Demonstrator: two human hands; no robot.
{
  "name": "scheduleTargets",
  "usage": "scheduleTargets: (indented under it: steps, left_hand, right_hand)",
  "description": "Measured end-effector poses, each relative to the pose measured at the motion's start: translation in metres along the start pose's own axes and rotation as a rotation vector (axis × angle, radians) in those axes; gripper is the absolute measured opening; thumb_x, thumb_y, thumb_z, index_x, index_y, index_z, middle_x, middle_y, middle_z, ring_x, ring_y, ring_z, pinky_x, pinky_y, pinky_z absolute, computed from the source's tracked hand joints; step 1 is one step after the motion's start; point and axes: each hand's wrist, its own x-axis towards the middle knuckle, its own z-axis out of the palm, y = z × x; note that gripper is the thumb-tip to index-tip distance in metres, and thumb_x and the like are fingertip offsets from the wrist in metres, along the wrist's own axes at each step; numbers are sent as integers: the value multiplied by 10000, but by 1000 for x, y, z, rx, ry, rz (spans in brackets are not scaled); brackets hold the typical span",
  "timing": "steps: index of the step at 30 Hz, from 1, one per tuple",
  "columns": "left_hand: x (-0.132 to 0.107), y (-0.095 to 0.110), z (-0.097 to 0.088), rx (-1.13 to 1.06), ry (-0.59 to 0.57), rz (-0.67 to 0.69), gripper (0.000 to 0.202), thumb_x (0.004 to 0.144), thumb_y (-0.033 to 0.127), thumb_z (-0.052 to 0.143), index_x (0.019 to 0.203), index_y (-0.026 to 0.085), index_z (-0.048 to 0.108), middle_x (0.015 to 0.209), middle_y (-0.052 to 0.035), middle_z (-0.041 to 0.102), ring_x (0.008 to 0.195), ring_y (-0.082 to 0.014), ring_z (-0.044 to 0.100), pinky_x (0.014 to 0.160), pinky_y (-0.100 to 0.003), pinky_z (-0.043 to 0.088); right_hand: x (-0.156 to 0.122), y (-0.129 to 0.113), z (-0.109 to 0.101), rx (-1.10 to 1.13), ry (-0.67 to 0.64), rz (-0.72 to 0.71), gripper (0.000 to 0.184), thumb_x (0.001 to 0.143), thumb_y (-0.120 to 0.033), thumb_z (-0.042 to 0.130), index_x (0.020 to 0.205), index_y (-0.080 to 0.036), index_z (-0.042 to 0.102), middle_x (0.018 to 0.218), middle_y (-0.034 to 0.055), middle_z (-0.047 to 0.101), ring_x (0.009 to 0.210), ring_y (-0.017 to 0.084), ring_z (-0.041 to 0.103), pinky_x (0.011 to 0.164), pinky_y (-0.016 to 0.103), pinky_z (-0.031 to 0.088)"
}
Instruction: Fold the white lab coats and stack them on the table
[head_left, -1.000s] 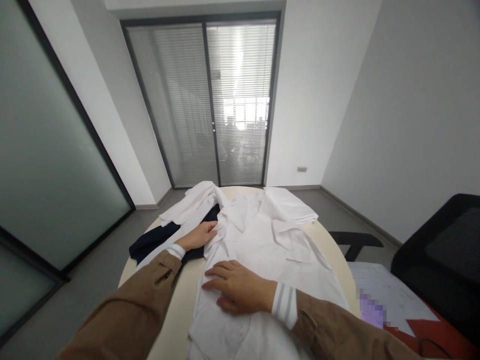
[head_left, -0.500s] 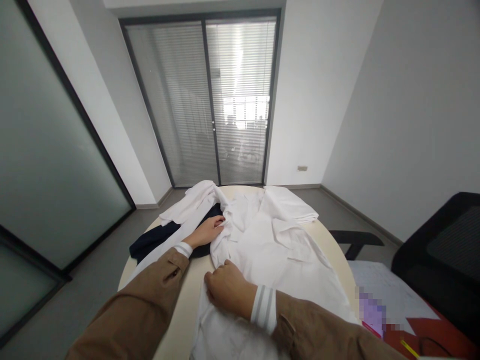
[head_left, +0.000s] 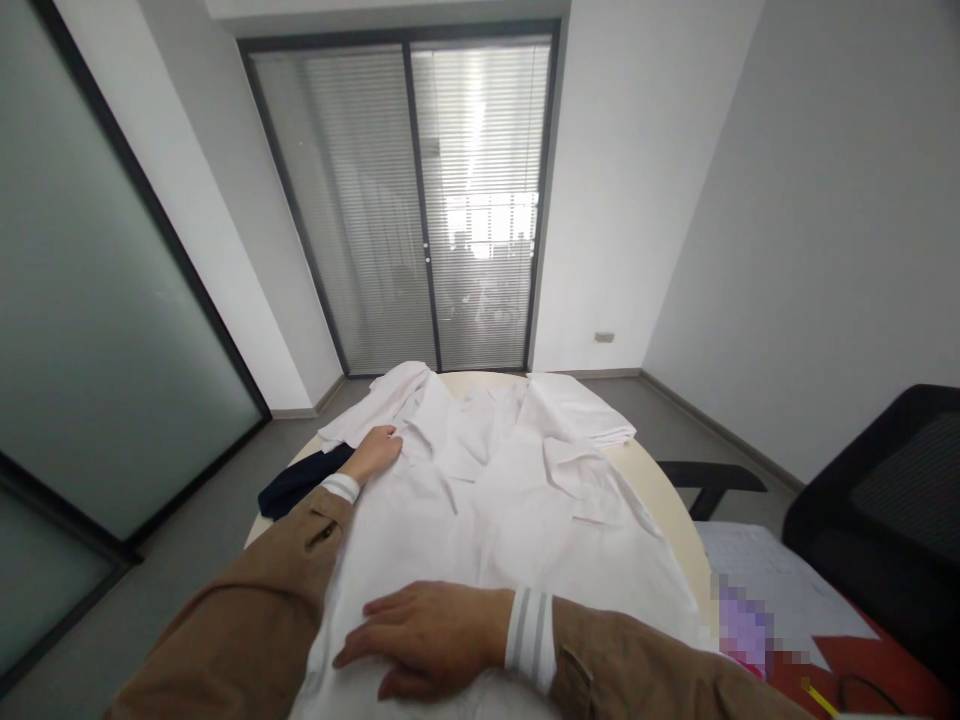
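A white coat point(head_left: 517, 540) lies spread over the round table, its front panels laid open to both sides of a centre line and its collar end at the far side. My left hand point(head_left: 375, 455) is closed at the coat's left edge near the shoulder, the cloth between thumb and fingers. Flat on the lower left panel rests my right hand point(head_left: 427, 635), fingers spread, holding nothing. Folded white sleeves lie at the far left and far right. Beneath the left side, a dark navy cloth point(head_left: 300, 482) pokes out.
The pale tabletop point(head_left: 679, 520) shows along its right rim. A black office chair point(head_left: 877, 510) stands at the right, beside papers point(head_left: 772, 560) and a red surface point(head_left: 892, 670). Beyond the table is a glass partition point(head_left: 480, 200) with blinds.
The coat's left panel has been drawn leftward, covering tabletop and much of the navy cloth. My left hand moved left with the edge; my right hand moved left and down and opened flat.
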Motion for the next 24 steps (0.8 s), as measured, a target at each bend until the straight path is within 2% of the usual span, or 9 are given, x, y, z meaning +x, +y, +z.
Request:
scheduleTargets:
  steps: [3, 7, 9, 11, 15, 18, 20, 22, 24]
  left_hand:
    - [0, -13, -6, 49, 14, -97, 87, 592, 208, 573, 653, 186, 631, 652, -91, 671, 744, -310, 666, 682, -354, 474]
    - [-3, -20, -9, 68, -32, -160, 110, 657, 278, 587, 656, 181, 640, 586, -64, 634, 604, -267, 624, 581, -332, 450]
    - [-1, -19, -8, 59, -17, -148, 221, 738, 370, 565, 735, 175, 669, 677, -69, 678, 666, -260, 643, 608, -322, 464]
    - [2, -17, -6, 52, 7, -117, 313, 784, 449, 551, 805, 166, 684, 768, -77, 707, 749, -257, 658, 657, -312, 476]
    - [7, -14, 0, 40, 28, -50, 376, 766, 466, 619, 947, 145, 694, 827, -81, 723, 748, -242, 662, 675, -299, 485]
    - [6, -12, 2, 21, 43, 2, 432, 756, 416, 641, 1086, 140, 684, 883, -75, 737, 759, -225, 670, 699, -284, 496]
    - [6, -11, 1, 25, 56, 37, 395, 764, 386, 620, 1066, 144, 700, 870, -67, 737, 790, -230, 670, 734, -285, 496]
    - [6, -11, 0, 43, 87, 52, 347, 785, 373, 576, 1007, 145, 714, 854, -69, 732, 822, -242, 664, 763, -296, 489]
    - [7, -13, -2, 64, 129, 46, 322, 801, 358, 537, 966, 144, 713, 863, -81, 729, 856, -253, 659, 781, -305, 482]
  right_hand:
    - [-16, 10, -6, -4, 55, 110, 627, 952, -435, 574, 1500, -206, 372, 1450, 115, 553, 1395, 279, 443, 1156, 416, 325]
    - [-47, 31, -29, -63, 108, 326, 552, 973, -385, 525, 1468, -158, 436, 1456, 141, 545, 1423, 310, 400, 1167, 475, 315]
    - [-62, 42, -40, -87, 117, 433, 533, 976, -364, 513, 1457, -140, 452, 1434, 155, 562, 1407, 321, 420, 1150, 487, 338]
    - [-75, 50, -48, -104, 114, 471, 457, 985, -332, 494, 1408, -159, 511, 1373, 143, 611, 1376, 305, 459, 1148, 487, 335]
    - [-92, 65, -61, -161, 181, 522, 332, 991, -230, 448, 1281, -192, 606, 1211, 99, 690, 1161, 228, 614, 1041, 380, 429]
    - [-110, 78, -80, -353, 345, 805, 312, 948, -146, 460, 1197, -195, 642, 1165, 95, 693, 1092, 247, 620, 945, 372, 452]
    - [-129, 88, -96, -487, 457, 1040, 333, 900, -97, 481, 1189, -168, 632, 1166, 122, 679, 1077, 263, 614, 897, 361, 454]
    - [-153, 100, -113, -566, 564, 1263, 333, 892, -138, 515, 1214, -149, 600, 1161, 145, 667, 1039, 276, 620, 822, 352, 463]
    - [-179, 111, -126, -566, 618, 1418, 309, 907, -227, 544, 1201, -148, 594, 1137, 148, 673, 1013, 275, 633, 806, 349, 464]
